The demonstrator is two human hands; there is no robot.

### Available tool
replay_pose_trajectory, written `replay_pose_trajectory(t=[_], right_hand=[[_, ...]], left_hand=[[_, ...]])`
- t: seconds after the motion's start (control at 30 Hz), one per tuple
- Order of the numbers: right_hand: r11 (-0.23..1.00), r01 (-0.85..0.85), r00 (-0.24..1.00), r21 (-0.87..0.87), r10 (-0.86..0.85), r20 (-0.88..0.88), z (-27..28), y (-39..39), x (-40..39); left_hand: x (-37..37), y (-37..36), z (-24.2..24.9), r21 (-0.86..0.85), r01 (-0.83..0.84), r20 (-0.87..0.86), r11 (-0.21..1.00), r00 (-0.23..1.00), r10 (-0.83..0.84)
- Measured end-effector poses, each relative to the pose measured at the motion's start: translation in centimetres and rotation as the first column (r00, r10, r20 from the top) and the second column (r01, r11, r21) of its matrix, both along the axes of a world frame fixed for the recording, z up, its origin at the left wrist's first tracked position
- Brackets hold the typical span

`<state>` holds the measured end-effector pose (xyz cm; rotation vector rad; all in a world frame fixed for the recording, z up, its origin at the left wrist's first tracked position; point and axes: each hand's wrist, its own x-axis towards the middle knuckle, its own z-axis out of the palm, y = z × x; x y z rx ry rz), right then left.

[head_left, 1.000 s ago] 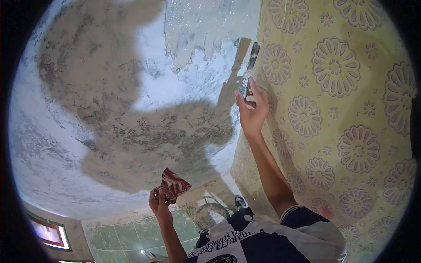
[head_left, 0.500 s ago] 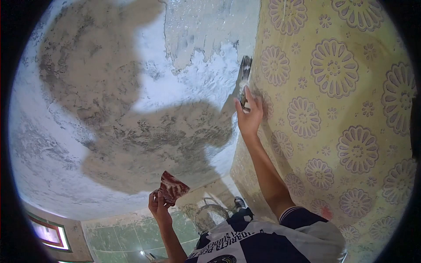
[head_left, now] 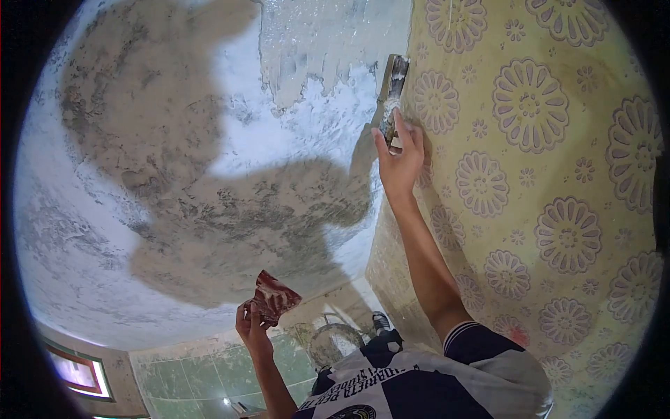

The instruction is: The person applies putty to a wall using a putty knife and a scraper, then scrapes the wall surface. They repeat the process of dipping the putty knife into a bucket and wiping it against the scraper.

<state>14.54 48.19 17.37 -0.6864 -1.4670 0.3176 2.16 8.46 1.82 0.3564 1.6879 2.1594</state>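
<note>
My right hand is closed around the handle of a putty knife, whose blade points up at the corner where the plastered wall meets the patterned wall. Low in the view, my left hand grips a dark red piece with whitish smears, its pointed corner upward. The plastered wall is patchy white and grey, with a smoother, wet-looking area at the top.
On the right stands a yellow wall with purple flower patterns. Green tiles line the bottom left, near a small window. A round rim lies by my shoe.
My right hand and the putty knife have moved upward along the corner, slightly to the right. My left hand has barely moved with the red piece.
</note>
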Motion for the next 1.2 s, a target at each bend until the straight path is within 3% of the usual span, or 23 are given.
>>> replay_pose_trajectory(t=[0.17,0.37,0.47,0.53,0.67,0.7,0.83,0.93,1.0,1.07,1.2], right_hand=[[0.997,0.070,0.994,0.045,-0.074,0.079,-4.1,0.3,0.0],[0.996,0.056,0.991,-0.073,-0.046,0.127,-9.6,-1.6,1.3],[0.999,0.050,0.997,-0.016,-0.049,0.065,-8.8,-1.7,1.4],[0.995,0.076,0.994,0.064,-0.081,0.080,-5.0,-2.1,1.5],[0.998,-0.068,0.995,-0.016,0.067,-0.078,-1.1,-0.9,0.2],[0.998,0.029,1.000,0.053,-0.030,0.010,-1.0,-0.2,0.2],[0.999,-0.043,0.999,0.018,0.043,-0.017,-2.5,0.8,-0.8],[0.996,0.039,0.993,0.084,-0.048,0.111,-6.4,0.1,-0.2],[0.997,-0.015,0.990,-0.077,0.025,0.139,-9.2,-0.9,0.3],[0.996,-0.008,0.988,-0.090,0.022,0.154,-10.7,-1.9,1.1],[0.997,-0.017,0.994,-0.069,0.025,0.109,-8.6,-1.8,1.2]], left_hand=[[0.0,-0.3,-0.1,-0.014,-0.005,0.005,1.000,1.000,0.005],[-0.2,-0.5,-0.5,0.014,-0.004,0.008,1.000,1.000,0.004],[-0.3,-0.6,-0.6,-0.027,-0.004,0.015,1.000,1.000,0.004],[-0.4,-0.4,-0.6,-0.010,0.014,-0.014,1.000,1.000,-0.014],[-0.3,-0.1,-0.5,0.020,0.015,-0.003,1.000,1.000,-0.015],[-0.3,-0.1,-0.5,0.013,0.025,0.004,1.000,1.000,-0.025],[-0.1,-0.1,-0.5,-0.021,0.016,0.018,1.000,1.000,-0.015],[0.0,-0.3,-0.4,-0.012,0.012,0.018,1.000,1.000,-0.011],[0.0,-0.4,-0.4,-0.014,0.011,0.025,1.000,1.000,-0.011],[-0.1,-0.6,-0.4,-0.017,0.013,0.028,1.000,1.000,-0.012],[-0.6,-0.8,-0.8,-0.035,0.016,0.009,0.999,1.000,-0.016]])
